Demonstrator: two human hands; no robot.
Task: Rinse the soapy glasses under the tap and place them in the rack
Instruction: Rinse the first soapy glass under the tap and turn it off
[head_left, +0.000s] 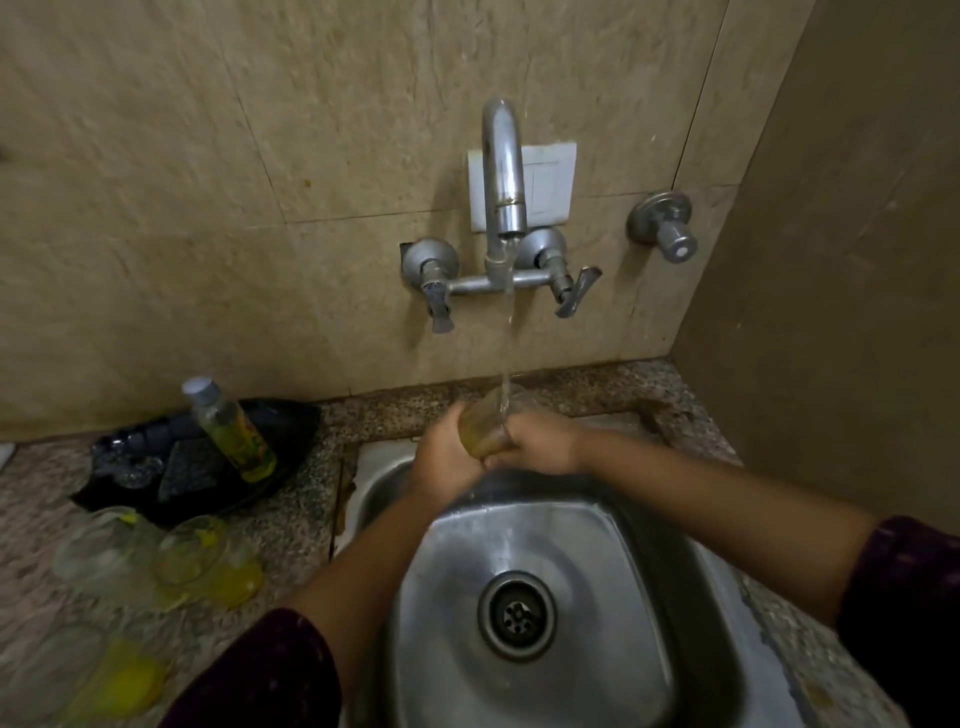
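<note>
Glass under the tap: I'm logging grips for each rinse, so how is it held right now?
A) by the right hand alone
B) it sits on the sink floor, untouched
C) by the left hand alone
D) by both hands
D: the left hand and the right hand both grip the glass in the stream from the tap.

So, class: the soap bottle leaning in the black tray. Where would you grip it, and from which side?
Round the bottle at mid-body, below the grey cap, probably from the sink side. It is a slim cylinder tilted cap up-left, and that side looks open; dark items in the black tray crowd its left.
</note>
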